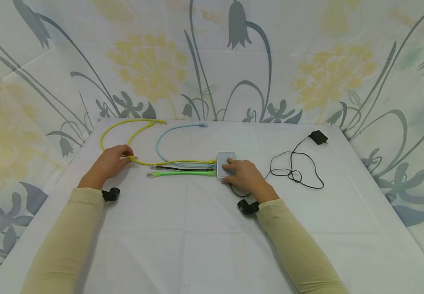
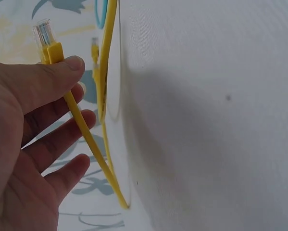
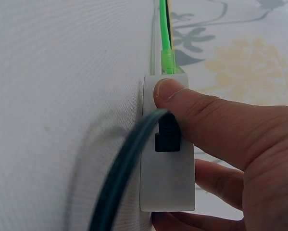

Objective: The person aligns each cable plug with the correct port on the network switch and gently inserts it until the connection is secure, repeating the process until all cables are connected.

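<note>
In the head view my left hand [image 1: 109, 162] is at the left of the table, pinching a yellow network cable [image 1: 175, 162] close to one end. Its clear plug [image 2: 46, 38] sticks out past the thumb in the left wrist view. My right hand [image 1: 246, 176] holds a small white network switch [image 1: 226, 155], thumb on the near side wall and other fingers over the top and far side. A black power plug [image 3: 168, 137] sits in that wall beside the thumb. Yellow, light blue, black [image 1: 182, 168] and green [image 1: 182, 173] cables run left from the switch.
Another yellow cable loop [image 1: 102, 134] curves behind my left hand. The light blue cable [image 1: 157, 143] bends toward the back edge. At the right lies a black power adapter [image 1: 318, 137] with its tangled cord [image 1: 316, 167]. A patterned cloth [image 1: 212, 61] rises behind the white table [image 1: 197, 253].
</note>
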`<state>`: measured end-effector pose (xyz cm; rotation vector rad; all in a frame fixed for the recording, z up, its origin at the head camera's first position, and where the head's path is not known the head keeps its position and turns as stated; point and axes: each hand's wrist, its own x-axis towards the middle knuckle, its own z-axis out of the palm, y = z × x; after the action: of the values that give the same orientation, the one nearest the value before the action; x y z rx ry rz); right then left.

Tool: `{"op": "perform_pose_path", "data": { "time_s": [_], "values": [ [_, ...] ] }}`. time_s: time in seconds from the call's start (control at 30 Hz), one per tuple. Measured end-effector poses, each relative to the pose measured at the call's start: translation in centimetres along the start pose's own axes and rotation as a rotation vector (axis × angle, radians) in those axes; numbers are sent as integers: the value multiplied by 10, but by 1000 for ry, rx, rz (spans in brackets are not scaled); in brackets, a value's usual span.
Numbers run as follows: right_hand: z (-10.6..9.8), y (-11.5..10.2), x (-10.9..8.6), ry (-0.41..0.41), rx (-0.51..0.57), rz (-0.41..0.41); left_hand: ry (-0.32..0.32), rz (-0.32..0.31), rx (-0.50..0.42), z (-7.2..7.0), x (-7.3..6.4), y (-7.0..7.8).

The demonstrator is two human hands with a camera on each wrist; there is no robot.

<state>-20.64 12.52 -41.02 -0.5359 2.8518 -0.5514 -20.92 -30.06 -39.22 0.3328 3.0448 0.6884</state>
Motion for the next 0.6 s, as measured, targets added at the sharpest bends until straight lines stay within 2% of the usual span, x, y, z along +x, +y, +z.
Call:
{"op": "perform_pose_path", "data": {
  "time_s": [0.2,0.6],
  "values": [
    [0,0,0,2,-1,-4,6,10,-10,2,3,5],
    [-2,-2,-2,8,-5,-6,8,-10,-45,7,9,14]
  ]
}}
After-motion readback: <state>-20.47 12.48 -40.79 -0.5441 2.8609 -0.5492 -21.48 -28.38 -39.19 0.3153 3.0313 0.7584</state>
